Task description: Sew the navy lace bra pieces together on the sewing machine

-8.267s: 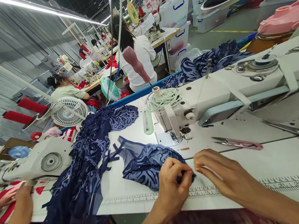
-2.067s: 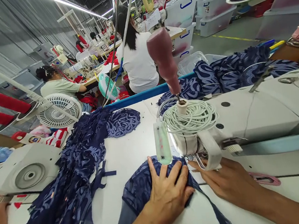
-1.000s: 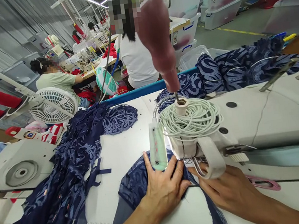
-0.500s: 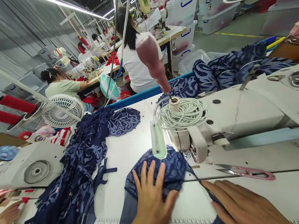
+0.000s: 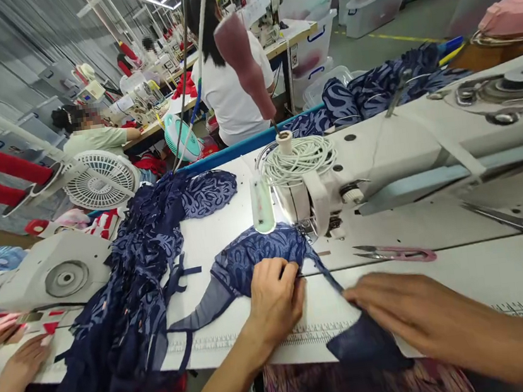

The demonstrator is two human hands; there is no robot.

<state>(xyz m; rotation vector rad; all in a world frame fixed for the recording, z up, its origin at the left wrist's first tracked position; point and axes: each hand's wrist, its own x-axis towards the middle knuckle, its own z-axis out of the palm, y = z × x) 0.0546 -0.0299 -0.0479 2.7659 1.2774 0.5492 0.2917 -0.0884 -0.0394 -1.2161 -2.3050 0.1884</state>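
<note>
A navy lace piece (image 5: 254, 254) lies on the white sewing table with its upper edge at the sewing machine's needle area (image 5: 306, 228). My left hand (image 5: 276, 293) is closed on the lace's near edge, fingers curled and their tips partly hidden. A sheer navy tail (image 5: 203, 305) spreads left from the lace. From the needle area a narrow navy strip (image 5: 325, 271) runs to my right hand (image 5: 399, 306), pinched at its fingertips. Under that hand a wider dark navy fabric end (image 5: 368, 345) hangs over the table's front edge.
Pink-handled thread snips (image 5: 395, 253) and larger scissors (image 5: 512, 216) lie right, below the machine arm. A heap of navy lace pieces (image 5: 141, 268) covers the left side. A co-worker's hands (image 5: 24, 359) are at the far left. A printed ruler (image 5: 316, 332) follows the front edge.
My left hand has gone from spread flat on the lace to curled on its near edge. The lace now lies more stretched out, its sheer tail turned left. The camera view has shifted.
</note>
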